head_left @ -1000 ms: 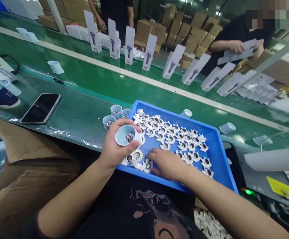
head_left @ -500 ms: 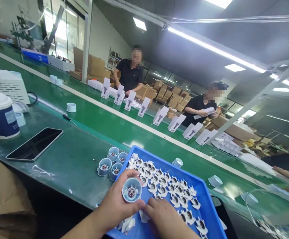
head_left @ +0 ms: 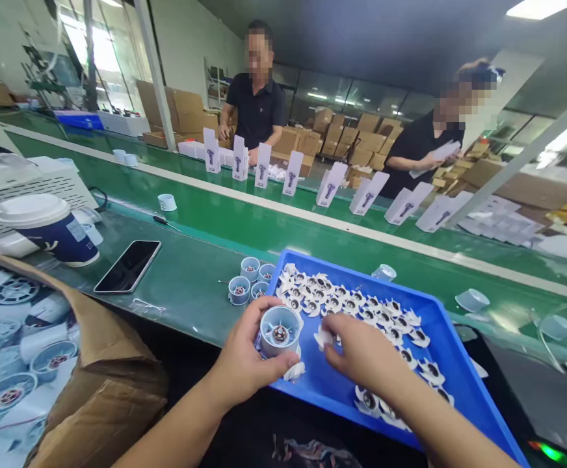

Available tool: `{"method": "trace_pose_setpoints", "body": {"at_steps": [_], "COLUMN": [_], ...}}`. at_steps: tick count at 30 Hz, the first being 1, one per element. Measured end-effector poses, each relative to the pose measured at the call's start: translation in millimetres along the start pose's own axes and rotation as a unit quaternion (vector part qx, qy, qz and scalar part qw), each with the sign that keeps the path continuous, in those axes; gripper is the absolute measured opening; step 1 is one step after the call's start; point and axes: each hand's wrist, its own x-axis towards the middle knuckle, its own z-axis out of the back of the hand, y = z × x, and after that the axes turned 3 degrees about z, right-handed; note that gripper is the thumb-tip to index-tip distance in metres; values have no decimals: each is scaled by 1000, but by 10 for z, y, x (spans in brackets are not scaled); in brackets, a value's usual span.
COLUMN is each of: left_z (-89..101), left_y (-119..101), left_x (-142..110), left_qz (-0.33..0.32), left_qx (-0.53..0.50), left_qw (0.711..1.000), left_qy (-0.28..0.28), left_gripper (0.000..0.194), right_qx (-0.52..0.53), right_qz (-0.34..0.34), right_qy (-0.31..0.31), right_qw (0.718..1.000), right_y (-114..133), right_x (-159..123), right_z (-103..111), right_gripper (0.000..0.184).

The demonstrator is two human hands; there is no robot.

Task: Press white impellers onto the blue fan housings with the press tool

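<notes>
My left hand (head_left: pixel 242 357) is closed around a light-blue cylindrical motor housing (head_left: pixel 280 330), its open end facing me; a small motor with copper windings shows inside. To its right, over the tray, my right hand (head_left: pixel 361 348) pinches a white fan impeller (head_left: pixel 323 337) between thumb and fingers, apart from the housing. Beneath both hands is a blue tray (head_left: pixel 313 387) with many white impellers (head_left: pixel 354 304) in rows, dark hubs upward. Several similar housings (head_left: pixel 239 290) stand on the bench by the tray's left edge.
A cardboard box (head_left: pixel 103 370) full of housings is at lower left. A phone (head_left: pixel 127 266), paper cup (head_left: pixel 54 227) and screwdriver (head_left: pixel 164 221) lie leftward. Beyond runs a green conveyor (head_left: pixel 244 211) with scattered housings; white cartons (head_left: pixel 263 166) line its far side, where two people stand.
My right hand has moved up and away from my left thumb, with a white impeller now visible in its fingers. My left hand still holds the housing. The view has tilted down and levelled.
</notes>
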Motion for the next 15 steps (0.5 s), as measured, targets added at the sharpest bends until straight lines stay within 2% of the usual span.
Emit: {"method": "trace_pose_setpoints", "body": {"at_steps": [2, 5, 7, 10, 12, 15], "left_z": [51, 18, -62, -201, -271, -338], "left_y": [-70, -159, -196, -218, -222, -237], "left_x": [-54, -84, -76, -46, -23, 2], "left_qz": [-1, -49, -75, -105, -136, -200], "left_qx": [36, 135, 208, 273, 298, 329], "left_qw": [999, 986, 968, 946, 935, 915], "left_qy": [27, 89, 121, 139, 137, 121], "left_gripper": [56, 54, 57, 58, 53, 42], "right_qx": [153, 351, 428, 478, 441, 231], "right_qz": [18, 25, 25, 38, 71, 152], "right_qy": [-14, -4, 3, -14, -56, -128], "right_qw": [988, 936, 903, 877, 893, 952], "right_y": [-48, -84, -77, -22, 35, 106], "right_x": [-127, -241, -277, -353, -436, -540], "right_z": [137, 166, 107, 57, 88, 155], "right_gripper": [27, 45, 48, 43, 32, 22]}}
